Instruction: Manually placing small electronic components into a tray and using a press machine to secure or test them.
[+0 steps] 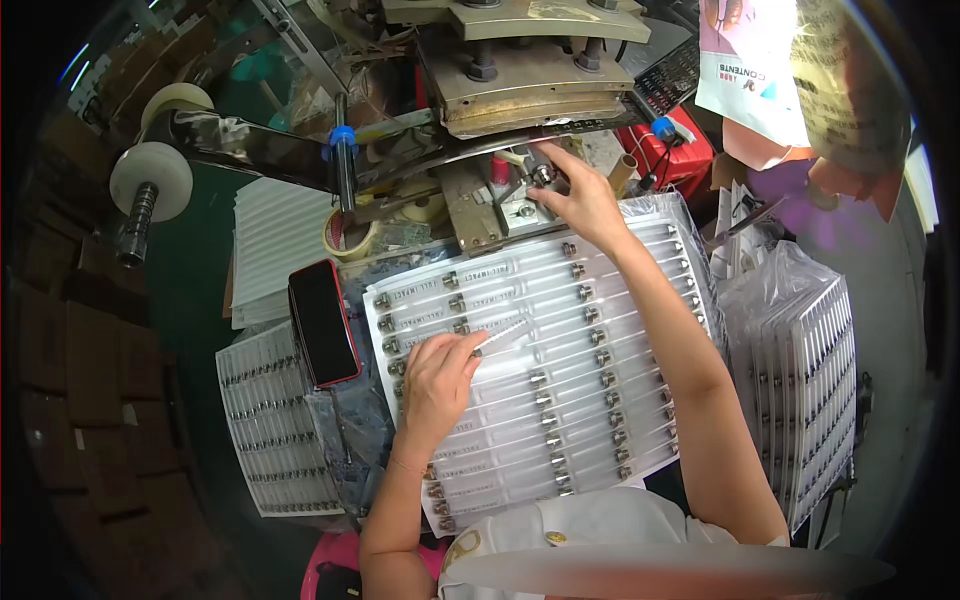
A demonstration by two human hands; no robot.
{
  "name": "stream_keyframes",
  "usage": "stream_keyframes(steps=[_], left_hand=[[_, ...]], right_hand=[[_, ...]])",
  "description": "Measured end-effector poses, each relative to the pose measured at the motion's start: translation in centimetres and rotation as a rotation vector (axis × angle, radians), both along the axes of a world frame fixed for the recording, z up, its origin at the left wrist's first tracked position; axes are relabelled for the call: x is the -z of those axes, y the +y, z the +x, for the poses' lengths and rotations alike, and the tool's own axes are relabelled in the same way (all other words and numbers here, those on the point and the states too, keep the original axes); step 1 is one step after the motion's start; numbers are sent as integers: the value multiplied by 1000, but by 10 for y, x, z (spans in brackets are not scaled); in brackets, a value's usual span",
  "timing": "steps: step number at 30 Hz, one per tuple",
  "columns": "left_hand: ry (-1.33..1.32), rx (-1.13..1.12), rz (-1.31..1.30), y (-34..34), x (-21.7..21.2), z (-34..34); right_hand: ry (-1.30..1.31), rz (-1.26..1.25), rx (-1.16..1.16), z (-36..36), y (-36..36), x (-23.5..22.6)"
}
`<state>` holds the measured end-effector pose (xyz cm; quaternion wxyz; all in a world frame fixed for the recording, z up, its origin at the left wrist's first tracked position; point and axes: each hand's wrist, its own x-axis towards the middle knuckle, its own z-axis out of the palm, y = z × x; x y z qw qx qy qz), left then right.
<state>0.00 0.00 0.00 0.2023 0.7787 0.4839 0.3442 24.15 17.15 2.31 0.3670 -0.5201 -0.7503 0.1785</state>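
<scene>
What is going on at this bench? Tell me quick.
A person sits at a press-like metal machine. The right hand reaches up to a small metal fixture under the machine head, fingers on a small metal part. The left hand pinches one clear slim tube with a metal cap over a white tray filled with rows of the same tubes. A black phone in a red case lies left of the tray, and more filled trays sit on both sides.

- The left hand [436, 378] covers the tray slots beneath it
- The right hand [583, 200] hides part of the small metal fixture [527, 208] it reaches into
- The stack of clear plastic trays in a bag [805, 375] fades into the dark rim at right
- Print on the clear tubes on the white tray [560, 400] is too small to make out
</scene>
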Motion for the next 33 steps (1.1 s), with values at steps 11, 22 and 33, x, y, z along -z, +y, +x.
stream_keyframes(steps=[11,22,33], left_hand=[[70,-63,15,-5,5,1],[45,-49,135,-17,-17,4],[-226,-101,42,-17,-39,9]], right_hand=[[-239,38,135,29,-52,-30],[-377,284,-471,-15,-172,13],[398,-351,-518,-7,-145,-27]])
